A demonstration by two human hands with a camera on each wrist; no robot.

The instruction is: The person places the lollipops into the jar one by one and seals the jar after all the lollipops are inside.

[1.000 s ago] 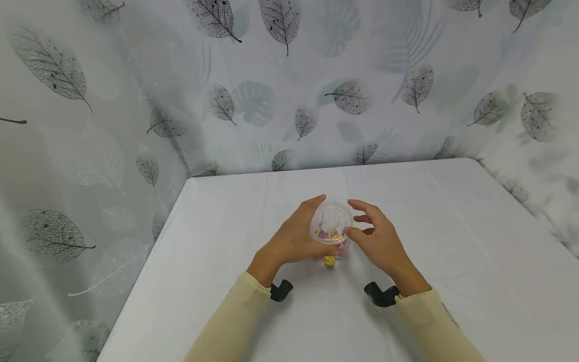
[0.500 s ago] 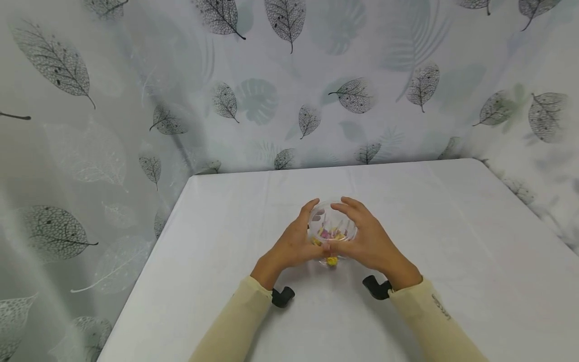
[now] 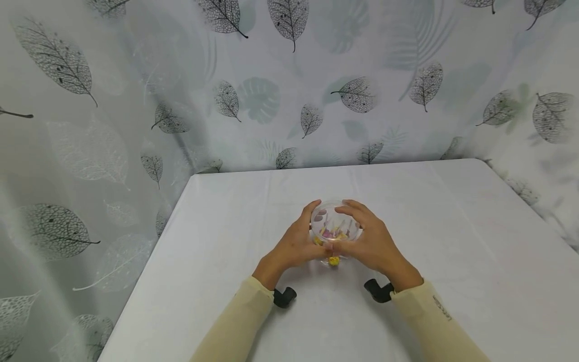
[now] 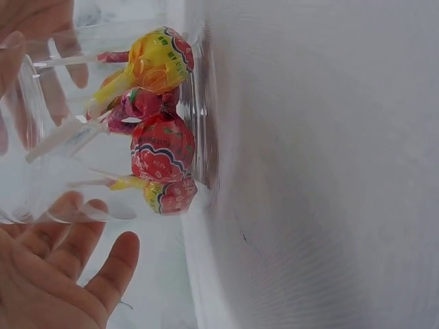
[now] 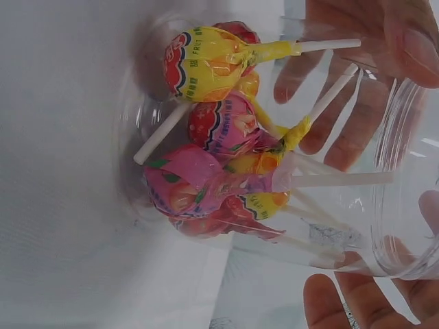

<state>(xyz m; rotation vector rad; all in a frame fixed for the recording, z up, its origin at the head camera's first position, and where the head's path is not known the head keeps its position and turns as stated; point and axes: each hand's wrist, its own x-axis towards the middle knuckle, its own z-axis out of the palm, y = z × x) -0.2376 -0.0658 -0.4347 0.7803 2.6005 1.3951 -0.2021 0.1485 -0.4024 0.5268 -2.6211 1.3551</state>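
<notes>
A clear plastic jar (image 3: pixel 333 221) stands upright on the white table, its base against the surface in both wrist views. Several wrapped lollipops lie inside, among them a yellow lollipop (image 5: pixel 206 65), a pink lollipop (image 5: pixel 182 179) and a red lollipop (image 4: pixel 163 151). My left hand (image 3: pixel 294 244) grips the jar's upper part from the left, thumb in front. From the right, my right hand (image 3: pixel 373 246) holds it the same way, and the thumbs meet at the front. Threads (image 5: pixel 398 171) circle the jar's neck; whether a lid sits on top, I cannot tell.
The white table (image 3: pixel 235 226) reaches back to a leaf-patterned curtain (image 3: pixel 316 75), which also hangs at both sides. A black curved piece (image 3: pixel 285 297) sits at the left wrist and another black piece (image 3: pixel 379 290) at the right.
One second ago the right hand's fingers were spread at the jar's right rim; the hand has since moved left and closed round the jar. The left hand stays on it.
</notes>
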